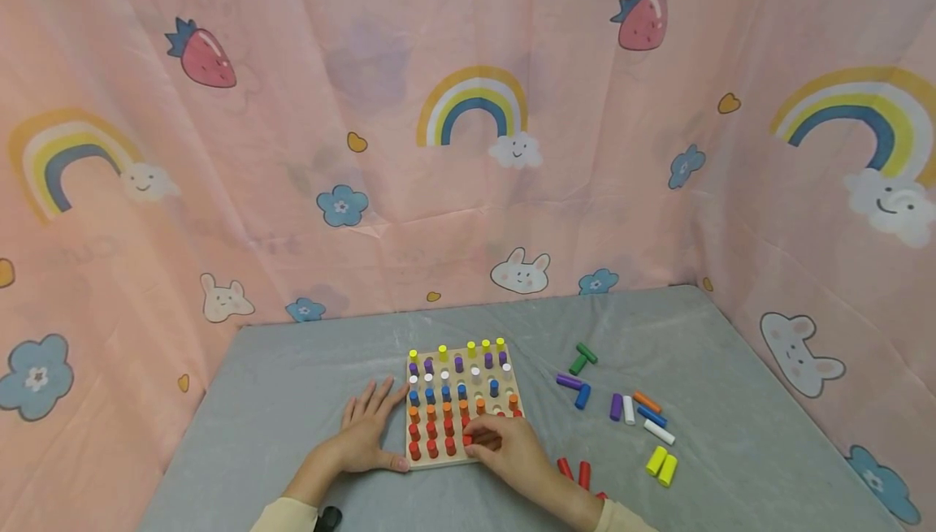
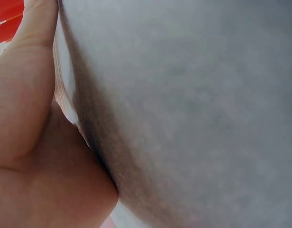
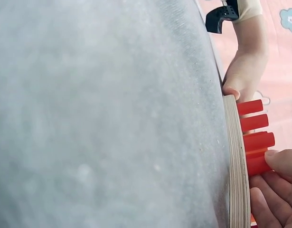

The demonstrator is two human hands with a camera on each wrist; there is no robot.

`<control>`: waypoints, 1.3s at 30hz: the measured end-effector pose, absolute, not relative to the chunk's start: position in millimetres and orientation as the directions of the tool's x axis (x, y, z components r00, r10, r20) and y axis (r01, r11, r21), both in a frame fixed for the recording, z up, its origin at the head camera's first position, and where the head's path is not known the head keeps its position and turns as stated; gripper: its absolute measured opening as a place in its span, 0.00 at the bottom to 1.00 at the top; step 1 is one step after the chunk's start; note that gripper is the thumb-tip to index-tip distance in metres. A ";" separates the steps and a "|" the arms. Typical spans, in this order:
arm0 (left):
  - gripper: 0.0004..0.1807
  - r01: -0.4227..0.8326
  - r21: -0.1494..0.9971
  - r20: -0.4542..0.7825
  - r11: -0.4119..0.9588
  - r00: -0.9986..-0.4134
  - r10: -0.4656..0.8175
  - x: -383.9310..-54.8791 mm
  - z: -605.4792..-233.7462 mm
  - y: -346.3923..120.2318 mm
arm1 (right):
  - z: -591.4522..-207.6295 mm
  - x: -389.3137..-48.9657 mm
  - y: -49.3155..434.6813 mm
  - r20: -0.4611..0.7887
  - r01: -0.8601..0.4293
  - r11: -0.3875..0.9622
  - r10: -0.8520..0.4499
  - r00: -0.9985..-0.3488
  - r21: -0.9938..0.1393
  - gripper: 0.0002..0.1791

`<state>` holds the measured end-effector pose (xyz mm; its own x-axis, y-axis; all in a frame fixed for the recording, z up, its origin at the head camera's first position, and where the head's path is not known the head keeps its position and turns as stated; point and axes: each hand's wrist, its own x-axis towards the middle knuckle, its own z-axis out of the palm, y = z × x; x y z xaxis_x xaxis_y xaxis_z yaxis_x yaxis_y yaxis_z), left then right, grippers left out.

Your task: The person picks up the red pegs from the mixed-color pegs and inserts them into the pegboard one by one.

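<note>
A wooden pegboard point(image 1: 437, 464) holds rows of coloured pegs: yellow at the back, then purple, white, blue, orange and red. My right hand point(image 1: 512, 447) pinches a red peg point(image 1: 468, 439) between thumb and fingers at the front row. In the right wrist view that peg point(image 3: 258, 166) stands against the board's top, beside other upright red pegs point(image 3: 254, 122); its lower end is partly hidden by fingers. Spread on the table, my left hand point(image 1: 366, 432) touches the board's left side with its thumb and a fingertip. The left wrist view shows its palm and thumb point(image 2: 29, 95) close up.
Loose pegs lie right of the board: green ones point(image 1: 578, 364), purple, blue, white and orange ones, and two yellow pegs point(image 1: 667, 470). Several red pegs point(image 1: 584, 475) lie near my right forearm. A grey cloth point(image 1: 292, 378) covers the table; a pink printed curtain point(image 1: 409, 240) hangs behind.
</note>
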<state>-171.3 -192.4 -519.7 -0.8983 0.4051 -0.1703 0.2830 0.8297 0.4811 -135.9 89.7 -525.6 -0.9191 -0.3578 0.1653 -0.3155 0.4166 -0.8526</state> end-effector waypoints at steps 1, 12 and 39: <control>0.66 0.283 0.481 -0.169 0.830 -0.899 0.404 -171.6 -520.2 -192.5 | -525.5 -135.8 89.9 0.163 -0.314 0.417 -0.358 -0.919 -0.853 0.08; 0.66 0.283 0.475 -0.168 0.833 -0.900 0.402 -172.5 -522.5 -192.3 | -524.3 -135.7 90.2 0.165 -0.315 0.411 -0.359 -0.919 -0.855 0.09; 0.67 0.294 0.495 -0.147 0.818 -0.899 0.412 -172.4 -523.6 -194.0 | -515.1 -132.8 107.5 0.161 -0.280 0.347 -0.334 -0.929 -0.895 0.12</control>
